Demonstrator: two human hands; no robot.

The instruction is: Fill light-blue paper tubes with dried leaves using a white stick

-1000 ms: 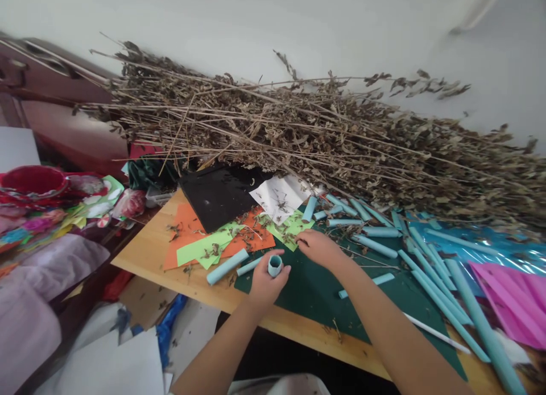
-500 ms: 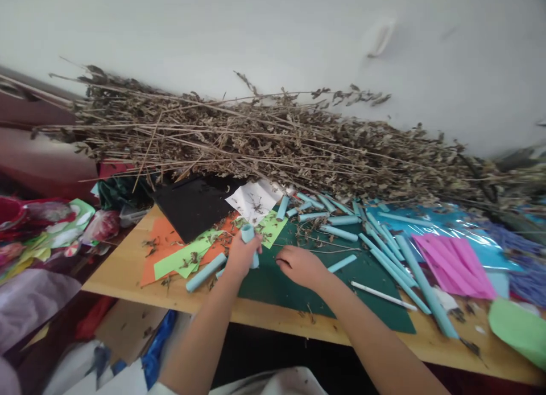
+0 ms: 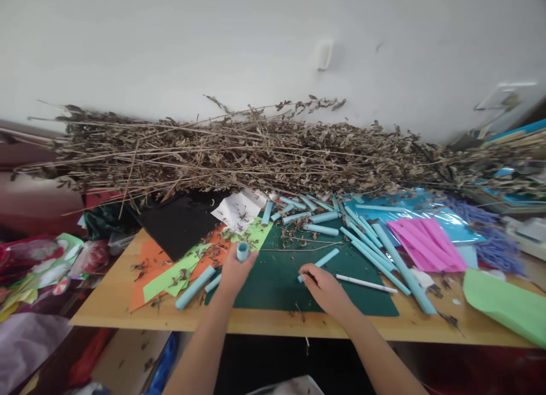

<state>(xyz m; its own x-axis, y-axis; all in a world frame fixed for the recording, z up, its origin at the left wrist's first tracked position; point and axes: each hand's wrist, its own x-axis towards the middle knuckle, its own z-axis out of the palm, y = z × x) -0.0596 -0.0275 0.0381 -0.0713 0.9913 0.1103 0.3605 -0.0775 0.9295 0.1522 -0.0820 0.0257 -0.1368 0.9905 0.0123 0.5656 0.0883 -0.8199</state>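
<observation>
My left hand [image 3: 235,275] is closed around a light-blue rolled paper tube [image 3: 242,252], its open end facing up. My right hand [image 3: 322,287] hovers at or just above the dark green mat [image 3: 273,287], thumb and fingertips pinched together. What they hold, if anything, is too small to make out. A thin light-blue tube [image 3: 327,257] lies by those fingers, partly behind them; whether they touch it I cannot tell. To the left of my left hand rests a thicker blue tube [image 3: 195,288]. Dry leaf crumbs [image 3: 294,233] are scattered over the mat's far part.
A long heap of dried stalks [image 3: 256,156] runs along the wall. Several blue tubes [image 3: 367,235] lie right of centre, near a white stick [image 3: 365,283] and pink paper [image 3: 426,244]. Orange paper [image 3: 143,292] and a black sheet [image 3: 174,224] are left; the wooden table edge [image 3: 273,322] is near me.
My right hand has moved away from my left, toward the right and nearer the table edge. The tube in my left hand now tips its open end more toward me. The camera view has shifted.
</observation>
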